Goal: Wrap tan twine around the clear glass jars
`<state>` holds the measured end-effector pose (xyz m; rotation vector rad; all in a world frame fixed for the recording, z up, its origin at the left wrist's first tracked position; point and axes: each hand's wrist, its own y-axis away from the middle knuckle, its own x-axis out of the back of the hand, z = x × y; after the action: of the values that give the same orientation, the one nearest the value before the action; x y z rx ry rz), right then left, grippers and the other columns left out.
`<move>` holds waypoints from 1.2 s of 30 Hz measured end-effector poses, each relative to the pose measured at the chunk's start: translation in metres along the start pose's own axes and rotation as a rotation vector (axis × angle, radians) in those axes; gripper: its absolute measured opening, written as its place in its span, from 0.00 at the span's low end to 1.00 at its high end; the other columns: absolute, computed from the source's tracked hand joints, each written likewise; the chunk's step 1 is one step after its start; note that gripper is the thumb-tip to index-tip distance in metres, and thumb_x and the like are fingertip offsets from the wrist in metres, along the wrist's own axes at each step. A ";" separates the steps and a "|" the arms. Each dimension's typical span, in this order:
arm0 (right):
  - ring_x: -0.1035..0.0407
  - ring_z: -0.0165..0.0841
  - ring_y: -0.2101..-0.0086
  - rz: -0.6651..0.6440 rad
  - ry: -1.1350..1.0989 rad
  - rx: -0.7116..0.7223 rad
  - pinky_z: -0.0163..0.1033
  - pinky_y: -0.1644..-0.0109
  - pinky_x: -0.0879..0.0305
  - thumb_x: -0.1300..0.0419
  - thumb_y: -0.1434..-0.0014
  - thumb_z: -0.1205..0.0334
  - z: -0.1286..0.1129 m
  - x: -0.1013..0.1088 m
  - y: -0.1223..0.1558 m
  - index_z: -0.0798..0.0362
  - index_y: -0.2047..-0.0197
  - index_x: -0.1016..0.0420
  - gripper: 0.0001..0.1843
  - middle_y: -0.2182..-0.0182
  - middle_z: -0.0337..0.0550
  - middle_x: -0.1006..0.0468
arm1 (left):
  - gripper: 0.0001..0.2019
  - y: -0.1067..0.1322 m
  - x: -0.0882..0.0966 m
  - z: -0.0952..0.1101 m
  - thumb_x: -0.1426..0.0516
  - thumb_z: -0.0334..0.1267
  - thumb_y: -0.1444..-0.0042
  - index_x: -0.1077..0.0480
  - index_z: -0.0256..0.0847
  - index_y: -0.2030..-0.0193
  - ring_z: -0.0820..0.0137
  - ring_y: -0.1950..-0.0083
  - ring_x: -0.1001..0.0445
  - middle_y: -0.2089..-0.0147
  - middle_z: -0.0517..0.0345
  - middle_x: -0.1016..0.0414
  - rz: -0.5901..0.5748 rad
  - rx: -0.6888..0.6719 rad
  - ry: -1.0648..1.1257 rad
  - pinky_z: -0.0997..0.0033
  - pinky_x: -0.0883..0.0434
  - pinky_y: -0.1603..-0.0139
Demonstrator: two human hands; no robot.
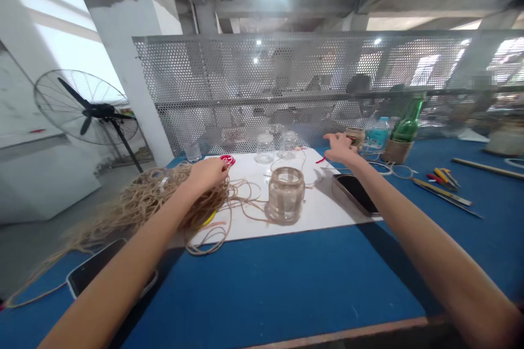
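Observation:
My left hand (207, 174) lies bunched on a big tangle of jute twine (151, 202), close to a round red lid (227, 160); I cannot tell whether it grips the strands. My right hand (341, 148) is open with fingers spread, holding nothing, just short of a small twine-wrapped jar (355, 137). On the white board (323, 210) stands a glass jar wound with twine (286, 194), with two plain glass jars (265, 148) (289, 144) behind it. A short red strip (321, 160) lies below my right hand.
A black phone (355, 193) lies at the board's right edge, another (96, 264) on the blue table (245, 294). A green bottle (407, 122), water bottle (379, 133) and several hand tools (444, 179) sit to the right. A perforated metal screen (262, 76) backs the table.

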<state>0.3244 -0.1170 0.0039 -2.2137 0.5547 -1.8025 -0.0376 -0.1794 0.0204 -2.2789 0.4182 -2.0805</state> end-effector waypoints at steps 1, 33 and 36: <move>0.45 0.49 0.46 -0.022 -0.037 0.039 0.55 0.49 0.43 0.46 0.52 0.67 -0.010 0.003 0.002 0.51 0.45 0.38 0.28 0.45 0.56 0.41 | 0.13 -0.002 0.001 0.002 0.52 0.42 0.48 0.28 0.40 0.69 0.61 0.63 0.28 0.64 0.49 0.25 0.018 -0.031 0.048 0.70 0.37 0.67; 0.36 0.22 0.79 0.034 -1.770 0.040 0.32 0.72 0.36 0.51 0.45 0.63 -0.118 0.077 0.028 0.50 0.71 0.45 0.05 0.78 0.31 0.36 | 0.20 0.078 0.142 0.000 0.44 0.53 0.52 0.28 0.47 0.54 0.74 0.75 0.36 0.76 0.61 0.32 0.264 0.010 0.434 0.74 0.42 0.74; 0.49 0.20 0.86 0.100 -1.772 -0.015 0.28 0.81 0.49 0.51 0.45 0.65 -0.113 0.084 0.022 0.50 0.74 0.48 0.08 0.83 0.28 0.47 | 0.20 0.083 0.145 0.001 0.47 0.57 0.51 0.26 0.47 0.59 0.73 0.74 0.35 0.74 0.61 0.30 0.303 0.112 0.187 0.73 0.43 0.73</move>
<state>0.2253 -0.1663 0.0934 -2.5875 0.1817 0.5543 -0.0411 -0.2903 0.1451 -1.8347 0.5955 -2.1062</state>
